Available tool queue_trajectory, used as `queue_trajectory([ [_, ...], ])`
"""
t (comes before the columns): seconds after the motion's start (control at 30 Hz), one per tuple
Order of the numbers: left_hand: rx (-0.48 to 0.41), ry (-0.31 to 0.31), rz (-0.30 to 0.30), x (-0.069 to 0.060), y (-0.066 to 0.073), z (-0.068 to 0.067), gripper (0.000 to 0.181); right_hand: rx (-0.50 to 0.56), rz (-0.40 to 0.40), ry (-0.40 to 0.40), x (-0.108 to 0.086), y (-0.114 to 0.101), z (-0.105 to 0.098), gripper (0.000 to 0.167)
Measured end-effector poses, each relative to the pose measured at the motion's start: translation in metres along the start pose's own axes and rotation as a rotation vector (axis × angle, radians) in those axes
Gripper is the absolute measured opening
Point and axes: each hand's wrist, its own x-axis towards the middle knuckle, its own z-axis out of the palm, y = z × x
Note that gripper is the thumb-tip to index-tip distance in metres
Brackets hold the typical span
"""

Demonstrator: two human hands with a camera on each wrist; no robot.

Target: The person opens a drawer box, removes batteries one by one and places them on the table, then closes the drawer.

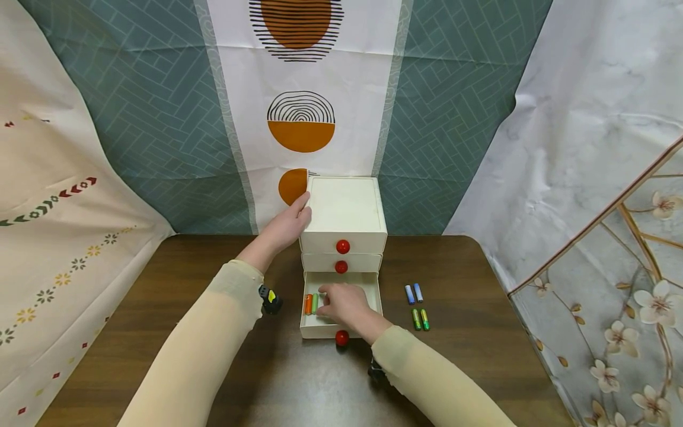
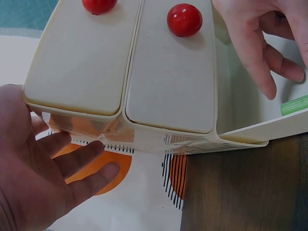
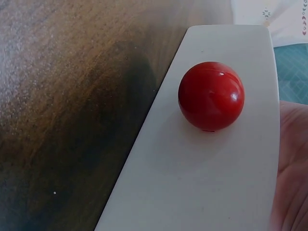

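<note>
A small white drawer cabinet point(image 1: 347, 204) stands at the back of the table, its lowest drawer point(image 1: 320, 333) pulled out. My left hand point(image 1: 285, 228) rests against the cabinet's left side near the top; in the left wrist view its fingers extend loosely along that side. Over the pulled-out drawer is my right hand point(image 1: 344, 303), its fingers lowered inside and relaxed. An orange battery point(image 1: 308, 304) and a light green battery point(image 1: 315, 303) lie side by side at the drawer's left. In the left wrist view the right fingertips appear close to the green battery point(image 2: 294, 105), apart from it.
Right of the drawer, two blue batteries point(image 1: 413, 293) and two green-and-yellow batteries point(image 1: 420, 319) lie on the brown table point(image 1: 469, 356). Red knobs mark each drawer front, the lowest knob point(image 3: 211, 96) jutting toward me. Patterned cloths hang behind and at both sides.
</note>
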Motion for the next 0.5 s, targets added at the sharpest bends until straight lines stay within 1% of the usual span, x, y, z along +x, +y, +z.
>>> queue_trajectory([
  [0.1, 0.0, 0.0, 0.001, 0.0, 0.0001, 0.0001, 0.069, -0.006, -0.01, 0.007, 0.0008, -0.0002, 0.0017, 0.024],
  [0.27, 0.0, 0.004, 0.0, -0.0005, 0.0004, 0.0008, 0.069, -0.022, -0.02, 0.011, 0.0033, 0.0, 0.0041, 0.032],
  [0.5, 0.0, 0.004, -0.005, 0.0006, -0.0001, 0.0005, 0.069, -0.03, -0.02, -0.01, 0.0049, -0.0026, 0.0038, 0.035],
])
